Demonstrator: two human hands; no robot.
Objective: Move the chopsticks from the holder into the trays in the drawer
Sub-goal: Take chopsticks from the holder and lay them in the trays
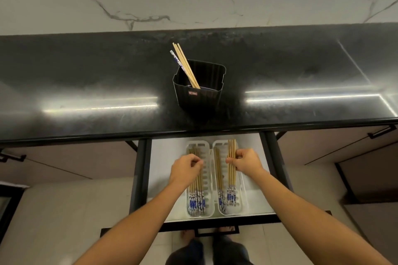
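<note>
Reaches with both hands down into the open drawer (163, 178). Curls the left hand (187, 170) tightly over the chopsticks (197, 191) lying in the left tray (199, 216), fingertips bunched against the sticks; cannot tell whether any stick is actually pinched, the grip being hidden under the knuckles. Pinches with the right hand (245, 162) a small bundle (232, 176) of chopsticks between thumb and curled fingers, lengthwise in the right tray (243, 196), with blue-and-white patterned ends back past the wrist and plain ends reaching beyond the fingertips. Just to the thumb side of the right hand, in the same tray: a few loose sticks (219, 178). Well beyond both hands, up on the black counter (86, 71): the black holder (199, 94), upright, with a last few sticks (186, 64) leaning out of it, off toward the left hand's side.
</note>
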